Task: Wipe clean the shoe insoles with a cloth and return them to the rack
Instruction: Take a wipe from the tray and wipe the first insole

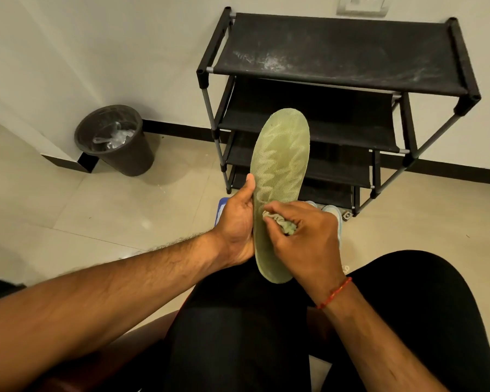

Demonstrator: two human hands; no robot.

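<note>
Black-clad legs (238, 335) fill the bottom of the view, with both forearms reaching out over them. Just past the knee, the left hand (235, 230) grips the green insole (280, 159) by its left edge, thumb laid up along the rim and fingers hidden behind. The right hand (303, 236), a red thread (335, 292) at its wrist, has its fingers curled round a crumpled cloth (280, 223) and presses it onto the insole's lower middle. The insole tilts upward, heel end over the knee and toe end toward the rack (337, 52).

Beyond the hands a pale shoe (333, 213) sits on the floor at the rack's foot. The rack stands against the wall, its top shelf streaked with pale dust. A dark bin (130, 162) sits in the corner to the left.

The insole looks thin and is held on one side only. A hard stroke toward the toe could probably bend it or twist it out of the left hand onto the floor. Laid on that dusty top shelf, it would likely pick up dirt again.
</note>
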